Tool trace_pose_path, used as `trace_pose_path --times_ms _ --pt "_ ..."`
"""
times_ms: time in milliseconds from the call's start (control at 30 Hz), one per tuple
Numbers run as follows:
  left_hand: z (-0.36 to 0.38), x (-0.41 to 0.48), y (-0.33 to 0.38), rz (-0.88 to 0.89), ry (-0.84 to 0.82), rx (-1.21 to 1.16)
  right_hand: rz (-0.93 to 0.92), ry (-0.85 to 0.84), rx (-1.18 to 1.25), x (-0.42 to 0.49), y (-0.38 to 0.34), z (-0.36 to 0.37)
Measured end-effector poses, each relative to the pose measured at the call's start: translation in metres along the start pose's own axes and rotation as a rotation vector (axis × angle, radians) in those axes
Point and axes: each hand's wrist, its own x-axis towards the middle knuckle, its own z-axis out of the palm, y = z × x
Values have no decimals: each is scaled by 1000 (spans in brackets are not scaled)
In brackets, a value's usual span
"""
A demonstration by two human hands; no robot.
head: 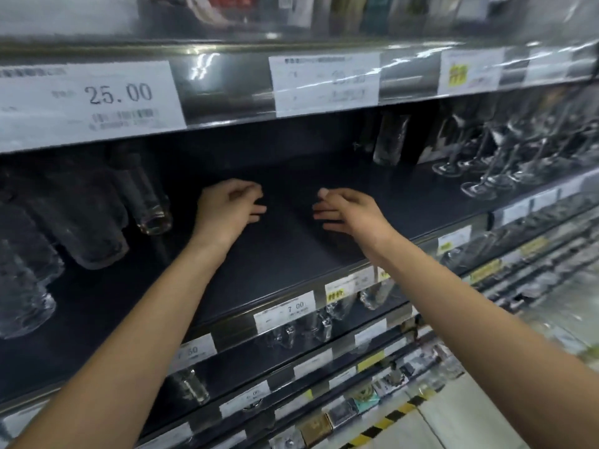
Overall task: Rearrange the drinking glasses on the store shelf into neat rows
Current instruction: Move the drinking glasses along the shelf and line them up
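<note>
Both my arms reach onto a dark shelf at chest height. My left hand and my right hand hover side by side over a bare stretch of it, fingers loosely extended toward each other, holding nothing. Clear drinking glasses stand in a loose cluster at the shelf's left, a narrow one nearest my left hand. One tall glass stands alone at the back right. Several stemmed wine glasses fill the right end.
A shelf above carries price tags, one reading 25.00. Lower shelves hold more glasses, price labels and small boxed goods. A yellow-and-black floor stripe runs at the bottom right.
</note>
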Motion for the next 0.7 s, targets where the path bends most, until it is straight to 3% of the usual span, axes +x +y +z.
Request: trace_pose_path --times_ms 300,433,700 --pt "133 23 38 59 -251 -38 -27 364 38 35 6 -115" --pt "190 67 34 76 -237 5 -38 446 -47 78 13 -150" --pt "279 157 7 48 -129 114 -16 415 -177 160 21 -207"
